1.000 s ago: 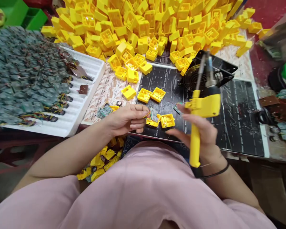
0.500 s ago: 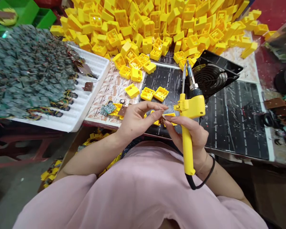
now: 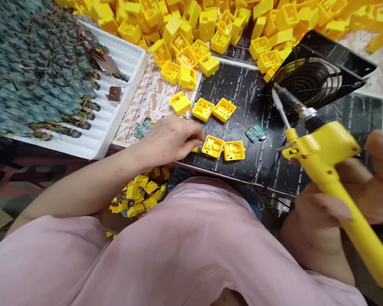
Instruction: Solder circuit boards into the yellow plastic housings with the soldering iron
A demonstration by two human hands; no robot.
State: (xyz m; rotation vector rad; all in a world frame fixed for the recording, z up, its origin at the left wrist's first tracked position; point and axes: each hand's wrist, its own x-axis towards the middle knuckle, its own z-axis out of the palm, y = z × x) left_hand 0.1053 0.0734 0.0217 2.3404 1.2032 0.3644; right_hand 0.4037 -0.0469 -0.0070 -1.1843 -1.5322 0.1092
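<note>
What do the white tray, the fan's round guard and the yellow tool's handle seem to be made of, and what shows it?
White tray: probably matte foam; thick, ribbed, soft-edged.
Fan's round guard: likely metal wire, dark-finished; thin concentric rings, though plastic is possible.
Yellow tool's handle: apparently smooth moulded plastic; evenly coloured, with rounded edges.

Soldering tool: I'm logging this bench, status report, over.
Right hand gripping soldering tool. Left hand beside open yellow cases, grip unclear. Black fan near tool's tip, contact unclear; green circuit board on black work surface.
</note>
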